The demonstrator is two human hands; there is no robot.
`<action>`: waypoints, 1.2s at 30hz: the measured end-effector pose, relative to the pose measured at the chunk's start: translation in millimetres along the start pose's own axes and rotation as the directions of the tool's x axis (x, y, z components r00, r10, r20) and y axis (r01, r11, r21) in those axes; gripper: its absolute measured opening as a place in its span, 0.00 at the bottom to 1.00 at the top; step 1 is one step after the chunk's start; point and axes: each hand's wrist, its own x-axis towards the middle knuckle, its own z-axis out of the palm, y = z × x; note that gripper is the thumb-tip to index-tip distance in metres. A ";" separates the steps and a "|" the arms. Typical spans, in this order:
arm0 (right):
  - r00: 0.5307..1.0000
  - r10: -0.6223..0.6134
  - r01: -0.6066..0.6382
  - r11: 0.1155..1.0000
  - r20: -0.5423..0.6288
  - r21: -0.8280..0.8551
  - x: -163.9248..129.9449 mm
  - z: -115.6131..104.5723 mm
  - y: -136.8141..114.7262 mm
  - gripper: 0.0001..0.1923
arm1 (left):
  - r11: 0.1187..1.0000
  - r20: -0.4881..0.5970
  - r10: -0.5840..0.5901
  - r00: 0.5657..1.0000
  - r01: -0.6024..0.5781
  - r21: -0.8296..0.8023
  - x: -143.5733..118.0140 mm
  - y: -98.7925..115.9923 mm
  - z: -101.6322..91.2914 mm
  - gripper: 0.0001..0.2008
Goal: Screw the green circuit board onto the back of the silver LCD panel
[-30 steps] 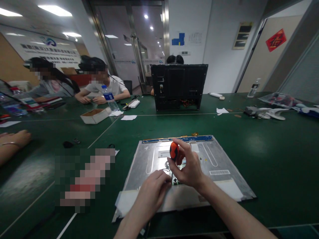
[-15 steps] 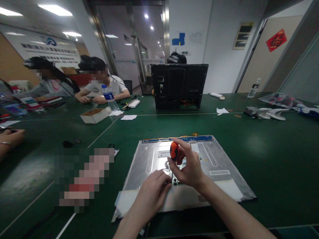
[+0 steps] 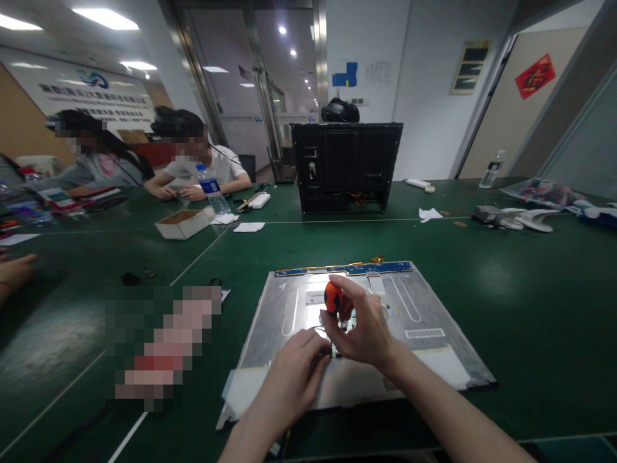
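A screwdriver (image 3: pixel 332 296) with an orange and black handle stands nearly upright in my right hand (image 3: pixel 364 325), gripped between thumb and fingers. Its tip points down at a small green circuit board (image 3: pixel 336 351) on a flat silver display panel (image 3: pixel 270 321). My left hand (image 3: pixel 303 360) is closed with its fingertips by the screwdriver's tip; what they pinch is hidden. Both hands cover much of the small board. Along the panel's far edge runs a blue circuit strip (image 3: pixel 347 268).
Beyond the panel stands a black monitor casing (image 3: pixel 347 167). A small open box (image 3: pixel 183 225) and a water bottle (image 3: pixel 212 190) sit to its left. White gloves (image 3: pixel 523 218) lie at the right. Two people sit at the far left; another person's hand (image 3: pixel 17 273) rests at the left edge.
My right hand and the screwdriver handle have shifted slightly left and down. My left hand stays in place. The other person's hand at the left edge has moved a little left.
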 end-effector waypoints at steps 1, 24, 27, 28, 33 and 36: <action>1.000 -0.004 0.004 1.000 0.005 0.001 -0.1 0.2 0.0 0.26 | 1.000 -0.004 0.004 1.000 -0.004 -0.002 0.1 0.2 0.0 0.08; 0.998 -0.041 0.041 0.999 0.039 -0.013 1.2 -0.1 -0.9 0.24 | 1.000 -0.003 0.002 1.000 -0.002 0.003 -1.6 1.3 -1.1 0.09; 0.998 -0.039 0.041 0.999 0.045 -0.027 0.0 0.7 -0.3 0.24 | 1.000 -0.004 0.005 1.000 -0.005 0.003 -1.6 0.8 -0.8 0.09; 0.998 -0.038 0.040 0.999 0.047 -0.026 -0.4 0.9 0.0 0.24 | 1.000 -0.004 0.004 1.000 -0.004 0.003 -1.4 1.0 -0.9 0.09; 0.998 -0.033 0.034 0.999 0.056 -0.013 0.1 0.1 0.2 0.23 | 1.000 -0.004 0.002 1.000 -0.002 0.004 -0.4 2.0 -0.8 0.09; 0.996 -0.048 0.047 0.999 0.076 0.014 2.0 -2.3 -0.5 0.25 | 1.000 -0.009 0.003 1.000 -0.003 0.004 -0.6 1.1 -0.1 0.09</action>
